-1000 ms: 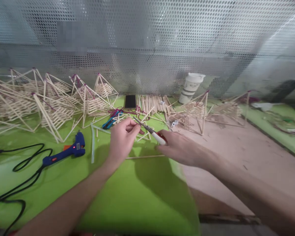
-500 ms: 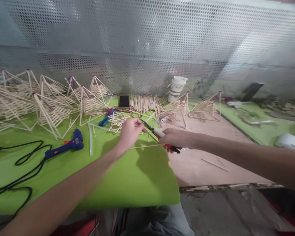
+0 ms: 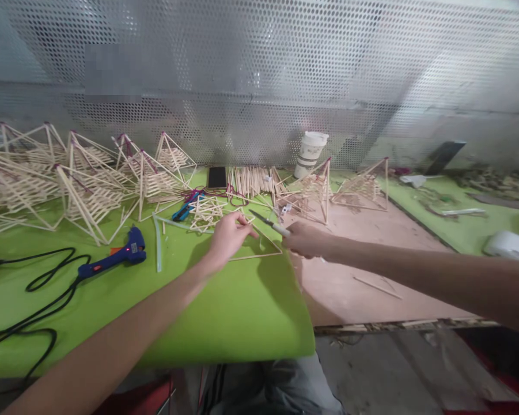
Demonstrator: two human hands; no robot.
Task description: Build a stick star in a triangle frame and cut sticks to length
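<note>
My left hand (image 3: 231,233) is closed in a pinch on a thin wooden stick (image 3: 268,240) over the green mat. The stick runs down to meet another stick (image 3: 254,256) at a sharp corner; whether they are joined I cannot tell. My right hand (image 3: 306,239) is wrapped round a hand tool (image 3: 271,223) with a dark pointed tip and a pale handle, pointing toward my left fingers. Most of its handle is hidden by the fist. Behind my left hand lies a small lattice of sticks (image 3: 207,213), beside a blue-handled tool (image 3: 189,206).
A blue glue gun (image 3: 112,259) with black cable lies on the left. Stick pyramids (image 3: 90,202) stand behind it. A phone (image 3: 217,177), a pile of sticks (image 3: 254,181) and a paper cup (image 3: 310,154) line the back. More pyramids (image 3: 317,187) stand at right on the wooden board (image 3: 349,300).
My right hand has drawn slightly up and turned the tool, whose red handle no longer shows. The tool's tip has come away from my left fingers. The stick corner is now exposed.
</note>
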